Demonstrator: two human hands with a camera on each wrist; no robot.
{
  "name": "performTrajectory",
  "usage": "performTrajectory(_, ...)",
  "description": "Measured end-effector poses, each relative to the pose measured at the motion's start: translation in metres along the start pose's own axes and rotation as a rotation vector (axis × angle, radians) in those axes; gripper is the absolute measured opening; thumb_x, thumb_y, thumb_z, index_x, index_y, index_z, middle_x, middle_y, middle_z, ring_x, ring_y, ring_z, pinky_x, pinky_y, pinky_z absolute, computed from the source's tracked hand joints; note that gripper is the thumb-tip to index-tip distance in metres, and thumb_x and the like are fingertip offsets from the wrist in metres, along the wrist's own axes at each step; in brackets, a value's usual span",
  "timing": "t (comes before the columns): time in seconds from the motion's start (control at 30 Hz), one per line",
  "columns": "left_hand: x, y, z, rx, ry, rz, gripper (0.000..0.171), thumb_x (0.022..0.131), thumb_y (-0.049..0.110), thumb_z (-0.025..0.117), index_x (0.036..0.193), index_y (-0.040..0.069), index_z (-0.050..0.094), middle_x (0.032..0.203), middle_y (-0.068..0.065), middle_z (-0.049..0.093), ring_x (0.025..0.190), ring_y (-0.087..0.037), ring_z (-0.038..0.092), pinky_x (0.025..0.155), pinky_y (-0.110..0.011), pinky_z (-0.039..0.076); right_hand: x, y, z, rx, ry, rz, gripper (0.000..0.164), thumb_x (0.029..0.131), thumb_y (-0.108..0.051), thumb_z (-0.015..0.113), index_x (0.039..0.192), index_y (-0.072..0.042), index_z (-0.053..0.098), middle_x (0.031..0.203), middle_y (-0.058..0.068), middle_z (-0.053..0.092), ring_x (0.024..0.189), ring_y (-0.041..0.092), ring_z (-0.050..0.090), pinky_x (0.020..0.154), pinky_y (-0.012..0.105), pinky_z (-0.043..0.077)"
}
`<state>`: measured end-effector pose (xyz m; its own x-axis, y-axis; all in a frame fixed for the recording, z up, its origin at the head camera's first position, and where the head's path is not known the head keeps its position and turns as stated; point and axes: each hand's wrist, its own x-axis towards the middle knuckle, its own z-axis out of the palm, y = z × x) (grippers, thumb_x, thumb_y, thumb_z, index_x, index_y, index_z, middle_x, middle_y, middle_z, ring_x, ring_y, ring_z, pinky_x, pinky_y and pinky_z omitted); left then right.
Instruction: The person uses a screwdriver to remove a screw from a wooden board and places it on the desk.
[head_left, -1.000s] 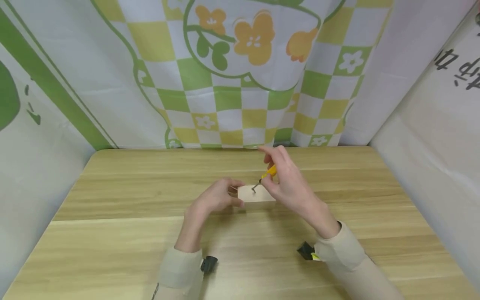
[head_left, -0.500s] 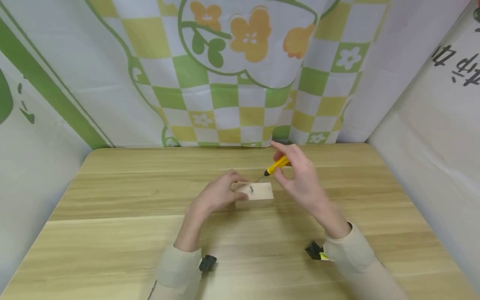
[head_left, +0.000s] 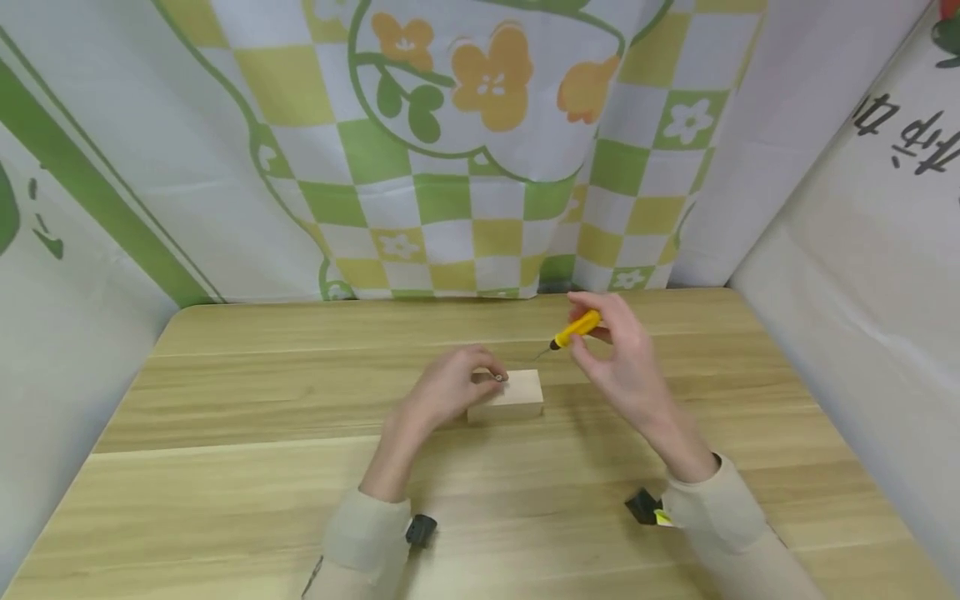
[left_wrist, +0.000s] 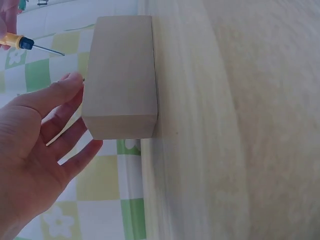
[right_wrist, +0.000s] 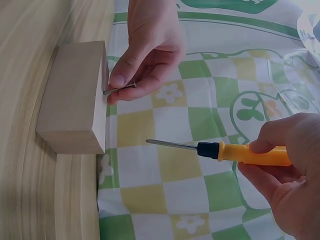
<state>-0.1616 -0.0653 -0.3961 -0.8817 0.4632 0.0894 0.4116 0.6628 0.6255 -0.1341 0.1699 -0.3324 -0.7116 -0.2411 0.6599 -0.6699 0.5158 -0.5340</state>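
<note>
A pale wooden block (head_left: 525, 393) lies on the table in the head view. From its top face stands a small metal screw (right_wrist: 120, 89), leaning slightly in the right wrist view, its tip at the wood. My left hand (head_left: 444, 390) pinches this screw between thumb and index finger, the other fingers beside the block's far side. Up and to the right, my right hand (head_left: 628, 360) holds a screwdriver (right_wrist: 252, 154) with a yellow handle and black collar. The screwdriver's metal shaft (right_wrist: 172, 144) points toward the block, its tip apart from both screw and wood.
The wood-grain table (head_left: 247, 500) reaches back to a green, yellow and white checked curtain (head_left: 450, 192). White cloth walls flank both sides, the right wall (head_left: 847, 250) bearing dark writing. Small black devices sit at both cuffs, including the left cuff device (head_left: 421, 530).
The screwdriver in my right hand has lifted off the screw and moved away to the right. My left hand has shifted from the block's left end onto the screw.
</note>
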Motion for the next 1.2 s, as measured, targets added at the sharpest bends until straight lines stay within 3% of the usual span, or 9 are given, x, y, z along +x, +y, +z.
performTrajectory(0.2, 0.001, 0.001, 0.002, -0.028, 0.019, -0.043, 0.011, 0.089, 0.027, 0.074, 0.097, 0.019, 0.076, 0.102, 0.006, 0.074, 0.099, -0.015, 0.068, 0.093, -0.037, 0.054, -0.003, 0.007, -0.003, -0.007, 0.014, -0.010, 0.048, 0.078, 0.020, 0.069, 0.123, 0.004, 0.061, 0.107, 0.016, 0.063, 0.098, 0.023, 0.064, 0.088, 0.011, 0.052)
performTrajectory(0.53, 0.000, 0.004, 0.004, -0.059, 0.071, -0.106, 0.009, 0.089, 0.028, 0.074, 0.093, 0.020, 0.075, 0.095, 0.006, 0.075, 0.094, -0.016, 0.070, 0.086, -0.036, 0.056, -0.010, 0.014, -0.008, -0.008, 0.028, -0.006, 0.035, 0.078, 0.018, 0.072, 0.110, 0.005, 0.067, 0.106, 0.015, 0.065, 0.096, 0.027, 0.066, 0.089, 0.011, 0.052)
performTrajectory(0.77, -0.002, 0.004, -0.001, -0.066, 0.124, -0.120, 0.011, 0.090, 0.024, 0.073, 0.097, 0.016, 0.077, 0.098, 0.003, 0.076, 0.100, -0.019, 0.069, 0.089, -0.039, 0.055, -0.016, 0.024, -0.012, -0.069, 0.056, -0.041, 0.032, 0.072, 0.014, 0.080, 0.101, 0.005, 0.070, 0.100, 0.013, 0.068, 0.091, 0.025, 0.067, 0.085, 0.006, 0.051)
performTrajectory(0.97, -0.010, -0.002, -0.008, -0.127, 0.150, -0.115, 0.022, 0.093, 0.021, 0.069, 0.112, 0.009, 0.075, 0.106, -0.003, 0.076, 0.100, -0.019, 0.070, 0.089, -0.040, 0.057, -0.021, 0.029, -0.015, -0.113, 0.052, -0.056, 0.026, 0.069, 0.007, 0.085, 0.089, 0.002, 0.070, 0.091, 0.009, 0.070, 0.082, 0.021, 0.068, 0.078, 0.004, 0.051)
performTrajectory(1.2, -0.021, -0.011, -0.015, -0.177, 0.174, -0.103, 0.028, 0.094, 0.020, 0.068, 0.121, 0.013, 0.072, 0.113, -0.006, 0.074, 0.106, -0.021, 0.068, 0.092, -0.044, 0.056, -0.029, 0.035, -0.020, -0.192, 0.090, -0.090, 0.025, 0.067, 0.004, 0.088, 0.083, 0.000, 0.069, 0.087, 0.009, 0.070, 0.074, 0.016, 0.062, 0.070, 0.008, 0.047)
